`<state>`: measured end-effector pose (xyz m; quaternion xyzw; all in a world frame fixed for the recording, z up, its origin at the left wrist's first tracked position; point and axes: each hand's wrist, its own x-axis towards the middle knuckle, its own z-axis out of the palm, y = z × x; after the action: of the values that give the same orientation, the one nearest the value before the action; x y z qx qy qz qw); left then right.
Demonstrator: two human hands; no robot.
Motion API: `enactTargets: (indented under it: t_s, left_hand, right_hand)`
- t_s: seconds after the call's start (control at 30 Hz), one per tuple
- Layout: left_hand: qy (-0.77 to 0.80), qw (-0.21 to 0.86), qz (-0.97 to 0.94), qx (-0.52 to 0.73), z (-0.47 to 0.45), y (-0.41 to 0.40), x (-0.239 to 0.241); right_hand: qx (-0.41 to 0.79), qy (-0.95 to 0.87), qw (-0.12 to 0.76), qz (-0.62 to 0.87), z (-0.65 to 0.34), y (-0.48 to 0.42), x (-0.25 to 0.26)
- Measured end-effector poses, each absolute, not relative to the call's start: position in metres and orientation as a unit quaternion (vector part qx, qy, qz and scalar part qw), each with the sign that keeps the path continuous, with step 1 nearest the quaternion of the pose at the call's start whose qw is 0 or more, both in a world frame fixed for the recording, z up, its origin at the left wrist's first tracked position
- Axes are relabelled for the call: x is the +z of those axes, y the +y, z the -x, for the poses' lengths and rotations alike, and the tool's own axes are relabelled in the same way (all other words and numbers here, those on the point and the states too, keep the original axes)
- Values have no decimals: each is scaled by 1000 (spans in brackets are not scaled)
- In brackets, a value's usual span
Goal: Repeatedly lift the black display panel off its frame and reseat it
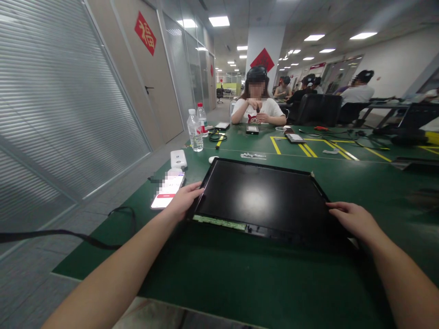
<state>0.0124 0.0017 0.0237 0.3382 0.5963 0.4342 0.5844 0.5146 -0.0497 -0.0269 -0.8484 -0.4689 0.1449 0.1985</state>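
Note:
A black flat display panel [264, 196] lies face up in front of me, with a green circuit strip [219, 222] exposed along its near edge. My left hand [185, 199] grips the panel's left edge, thumb and fingers around the frame. On the opposite side my right hand [355, 220] holds the right edge, fingers partly hidden below it. A lit phone [168, 189] rests just left of my left hand. Whether the panel's near edge touches the table cannot be made out.
The green table [240, 278] carries a white device [178, 159], two water bottles [195, 132], small scraps [253, 156] and a hard drive [295, 138]. Across from me sits a person [258, 100] at work. A black strap [61, 234] hangs at the left.

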Motion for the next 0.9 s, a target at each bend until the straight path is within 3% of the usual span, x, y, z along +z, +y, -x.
enactTargets:
  t_s: [0.53,0.9]
  left_hand:
    - [528,658,-283,457,-10,9,13]
    - [545,640,-317,439,-7,5,16]
  right_hand:
    - [160,-473,207,841,-516,-51,-24]
    - [170,-471,228,835,-524,-49,-31]
